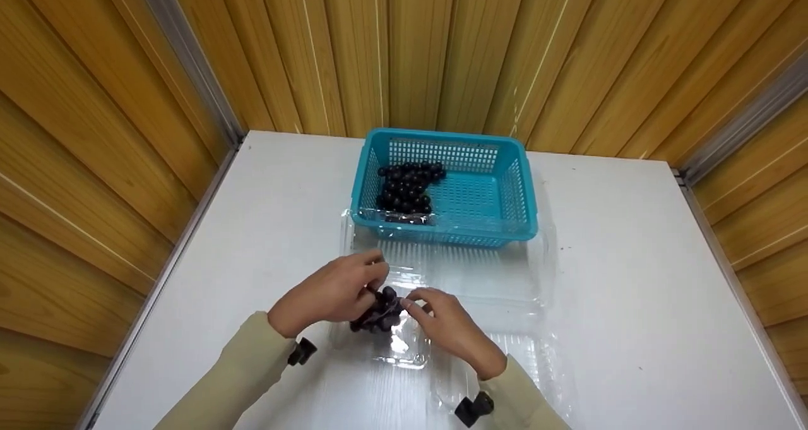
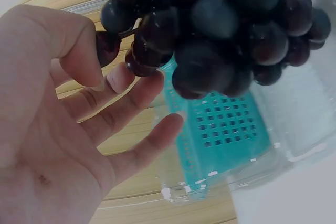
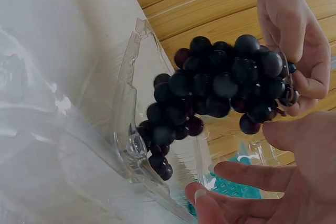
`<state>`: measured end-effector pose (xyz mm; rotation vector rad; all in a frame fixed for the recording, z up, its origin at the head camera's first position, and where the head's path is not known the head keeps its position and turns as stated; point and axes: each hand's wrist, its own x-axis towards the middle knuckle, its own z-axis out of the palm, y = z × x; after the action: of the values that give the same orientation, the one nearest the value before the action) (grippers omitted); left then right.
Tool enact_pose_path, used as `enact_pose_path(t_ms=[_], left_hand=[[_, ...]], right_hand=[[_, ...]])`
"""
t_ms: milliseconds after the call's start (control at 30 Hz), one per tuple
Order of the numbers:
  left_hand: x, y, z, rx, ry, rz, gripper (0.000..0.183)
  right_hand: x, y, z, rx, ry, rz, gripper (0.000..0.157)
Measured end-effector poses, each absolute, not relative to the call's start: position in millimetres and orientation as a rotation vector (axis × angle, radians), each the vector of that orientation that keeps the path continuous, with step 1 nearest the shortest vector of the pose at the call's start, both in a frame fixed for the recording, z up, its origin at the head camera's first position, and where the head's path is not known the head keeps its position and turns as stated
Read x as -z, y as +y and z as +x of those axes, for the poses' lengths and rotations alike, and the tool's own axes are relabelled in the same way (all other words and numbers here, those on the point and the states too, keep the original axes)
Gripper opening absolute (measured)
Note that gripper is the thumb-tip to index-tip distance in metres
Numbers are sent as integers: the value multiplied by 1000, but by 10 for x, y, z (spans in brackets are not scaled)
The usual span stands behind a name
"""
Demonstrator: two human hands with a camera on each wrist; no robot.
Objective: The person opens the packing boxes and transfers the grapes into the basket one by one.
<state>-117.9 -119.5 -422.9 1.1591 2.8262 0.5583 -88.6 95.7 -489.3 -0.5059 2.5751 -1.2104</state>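
A bunch of dark grapes [image 1: 380,318] hangs from my left hand [image 1: 341,288], whose thumb and fingers pinch it at the stem end. In the right wrist view the bunch [image 3: 210,85] slants down, its lower tip beside the rim of a clear plastic container [image 3: 125,124]. My right hand [image 1: 449,326] is at the right side of the bunch. Its thumb [image 3: 286,132] lies close to the lowest grape near the stem end; whether they touch I cannot tell. The other right fingers [image 3: 257,177] are extended and loosely bent, holding nothing.
A turquoise perforated basket [image 1: 531,209] stands at the back of the white table [image 1: 631,278], with more dark grapes [image 1: 407,187] in its left half. Clear plastic [image 1: 486,278] lies in front of it, overlapping its near wall. Wood-patterned panels [image 1: 416,57] enclose the table.
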Motion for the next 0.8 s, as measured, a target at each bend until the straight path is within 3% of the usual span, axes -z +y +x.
enact_pose_path(t_ms=[300, 800], left_hand=[[4003, -1145, -1264, -549, 2860, 1183, 17], [3554, -1007, -1443, -567, 2916, 1312, 16]], right_hand=[[4820, 997, -870, 1218, 2582, -502, 38], [4776, 1099, -859, 1359, 2566, -506, 37]])
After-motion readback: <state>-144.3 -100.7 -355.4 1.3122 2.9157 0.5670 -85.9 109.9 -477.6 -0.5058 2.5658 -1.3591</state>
